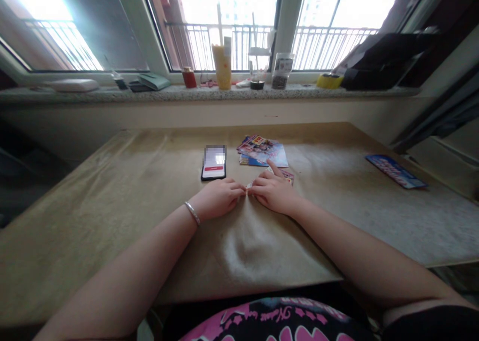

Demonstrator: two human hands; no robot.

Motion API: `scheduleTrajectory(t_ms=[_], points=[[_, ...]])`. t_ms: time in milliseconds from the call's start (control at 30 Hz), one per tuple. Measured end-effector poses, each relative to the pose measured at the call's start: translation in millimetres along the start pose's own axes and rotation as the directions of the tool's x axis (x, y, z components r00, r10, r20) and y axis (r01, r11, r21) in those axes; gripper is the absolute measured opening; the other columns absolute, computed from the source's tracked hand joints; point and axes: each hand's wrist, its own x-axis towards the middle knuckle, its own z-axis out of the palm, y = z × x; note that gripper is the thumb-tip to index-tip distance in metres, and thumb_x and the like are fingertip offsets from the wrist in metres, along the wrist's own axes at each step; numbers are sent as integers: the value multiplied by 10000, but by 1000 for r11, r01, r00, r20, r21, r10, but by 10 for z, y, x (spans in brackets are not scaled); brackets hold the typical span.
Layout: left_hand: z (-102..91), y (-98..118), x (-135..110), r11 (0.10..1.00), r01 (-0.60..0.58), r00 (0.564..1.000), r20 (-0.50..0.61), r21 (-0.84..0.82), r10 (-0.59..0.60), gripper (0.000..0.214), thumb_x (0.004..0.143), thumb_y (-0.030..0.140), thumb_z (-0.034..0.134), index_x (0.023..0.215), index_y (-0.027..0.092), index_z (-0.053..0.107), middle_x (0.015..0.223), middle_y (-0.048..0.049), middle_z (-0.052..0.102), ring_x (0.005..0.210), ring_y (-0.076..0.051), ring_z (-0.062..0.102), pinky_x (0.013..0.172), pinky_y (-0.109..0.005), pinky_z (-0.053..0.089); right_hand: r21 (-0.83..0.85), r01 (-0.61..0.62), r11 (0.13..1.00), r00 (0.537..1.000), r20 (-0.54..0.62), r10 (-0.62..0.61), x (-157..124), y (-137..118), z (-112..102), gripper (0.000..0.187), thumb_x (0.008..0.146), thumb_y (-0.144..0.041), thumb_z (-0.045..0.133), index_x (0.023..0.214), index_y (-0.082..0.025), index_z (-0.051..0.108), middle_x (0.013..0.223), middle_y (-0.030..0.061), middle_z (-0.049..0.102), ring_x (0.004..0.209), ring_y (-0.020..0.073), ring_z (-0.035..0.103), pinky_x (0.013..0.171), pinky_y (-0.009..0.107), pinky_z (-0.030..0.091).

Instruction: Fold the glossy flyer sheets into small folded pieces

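Note:
My left hand [219, 198], with a silver bangle at the wrist, has its fingers pinched together near the middle of the table. Its fingertips meet those of my right hand [275, 191] over a small pale bit that I cannot make out. My right hand is partly closed, with one finger lifted and pointing away from me. Beneath it lies a small colourful printed sheet [289, 176], mostly covered by the hand. Just beyond is a loose stack of printed booklets or packets [267, 151]. A phone [214, 164] with its screen lit lies beyond my left hand.
A blue printed strip [395, 171] lies on the right of the cloth-covered table [112, 196]. On the windowsill [149, 95] stand a yellow cup [223, 69], a red jar [189, 78], a clear container [282, 72], a yellow tape roll [329, 80] and a black bag [377, 67].

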Motion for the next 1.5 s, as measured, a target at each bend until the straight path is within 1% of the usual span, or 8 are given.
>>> scheduleTrajectory(t_ms=[233, 400, 567, 667, 800, 1067, 1267, 1500], points=[[8, -7, -4, 1000, 16, 1000, 17, -26, -15, 278, 827, 110, 502, 1052, 171, 652, 1094, -51, 667, 962, -196, 589, 870, -338, 509, -52, 39, 998, 999, 34, -37, -2, 28, -68, 304, 891, -216, 444, 1026, -311, 699, 888, 8, 688, 925, 209, 526, 1131, 538, 97], [10, -8, -5, 999, 19, 1000, 16, -31, -19, 268, 831, 114, 491, 1040, 174, 648, 1074, -55, 667, 960, -191, 586, 863, -336, 508, -64, 44, 997, 998, 46, -41, -10, 28, -98, 301, 889, -226, 442, 992, -308, 712, 892, 8, 696, 915, 210, 534, 1123, 522, 127], [17, 5, -1, 1000, 21, 1000, 12, -2, -21, 281, 839, 125, 484, 1069, 182, 635, 1030, -53, 668, 918, -193, 580, 813, -329, 507, -65, 54, 996, 998, 45, -51, -24, 51, -113, 279, 870, -216, 459, 955, -284, 716, 892, 16, 701, 928, 211, 541, 1110, 468, 168], [30, 16, 4, 1000, 9, 1000, 6, 11, -9, 317, 848, 124, 476, 1118, 197, 623, 1028, -53, 666, 917, -194, 568, 802, -319, 496, -63, 63, 996, 997, 53, -59, -32, 69, -118, 268, 870, -220, 459, 946, -265, 713, 902, 29, 700, 942, 215, 545, 1072, 441, 217], [36, 28, 18, 999, 8, 1000, 13, 39, -9, 307, 853, 136, 480, 1121, 199, 615, 1024, -55, 658, 903, -196, 561, 781, -320, 489, -62, 57, 996, 997, 62, -53, -39, 78, -111, 255, 874, -234, 458, 923, -242, 708, 908, 46, 693, 924, 214, 554, 960, 391, 300], [19, -28, 20, 997, -46, 997, 72, 68, 41, 274, 859, 97, 480, 1078, 178, 623, 1074, -59, 659, 937, -190, 575, 808, -314, 485, -46, 42, 998, 998, 49, -40, -77, 137, -109, 190, 847, -222, 516, 881, -244, 701, 911, 33, 691, 905, 205, 576, 830, 353, 309], [-23, -23, 11, 1000, -4, 997, 72, 13, 4, 287, 837, 75, 477, 1061, 171, 627, 1064, -49, 666, 938, -187, 586, 820, -311, 497, -46, 72, 996, 997, 44, -70, -124, 197, -118, 173, 853, -212, 535, 885, -255, 699, 903, 17, 693, 893, 195, 575, 838, 347, 312], [-38, -37, -4, 1000, 0, 998, 60, 23, -1, 225, 798, 122, 503, 971, 153, 643, 966, -68, 666, 870, -200, 593, 790, -323, 495, -70, 131, 989, 990, -35, -133, -86, 244, 15, 212, 921, -246, 485, 960, -252, 693, 962, 32, 691, 948, 199, 557, 847, 342, 339]])
